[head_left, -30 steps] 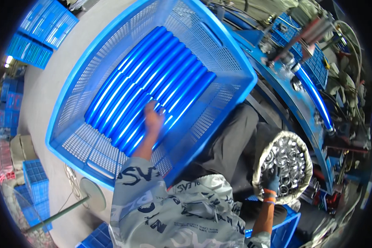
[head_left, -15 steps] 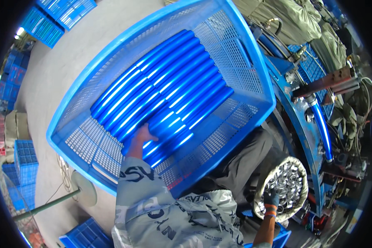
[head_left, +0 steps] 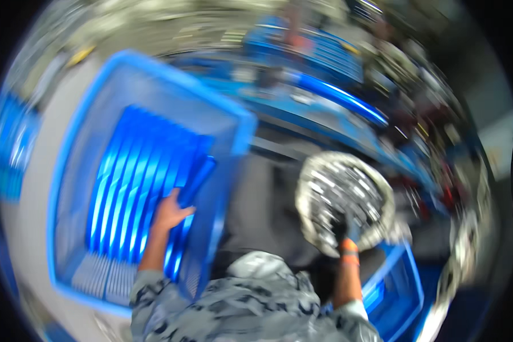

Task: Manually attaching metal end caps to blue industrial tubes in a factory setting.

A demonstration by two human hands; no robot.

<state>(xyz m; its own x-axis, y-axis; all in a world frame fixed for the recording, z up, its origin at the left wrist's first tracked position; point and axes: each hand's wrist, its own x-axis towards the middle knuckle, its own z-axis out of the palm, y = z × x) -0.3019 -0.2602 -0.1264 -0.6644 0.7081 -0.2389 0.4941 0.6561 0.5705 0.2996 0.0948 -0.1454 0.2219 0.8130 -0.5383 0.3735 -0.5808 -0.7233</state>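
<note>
My left hand is inside a big blue plastic crate, its fingers around a shiny blue tube at the right side of the stack. That tube lies at an angle to the other blue tubes, which are lined up side by side. My right hand, in a dark glove with an orange band at the wrist, reaches into a round, cloth-rimmed container. Small shiny metal rings fill it. The fingers of this hand are sunk among the rings and blurred.
Beyond the container runs a blue metal frame, with another blue tube held at it. A smaller blue crate stands at the lower right, near my right forearm. More blue crates are at the far left.
The view has swung to the right, so the crate now sits further left and the ring container nearer the middle. One tube now lies askew at my left hand. My right hand stays in the rings.
</note>
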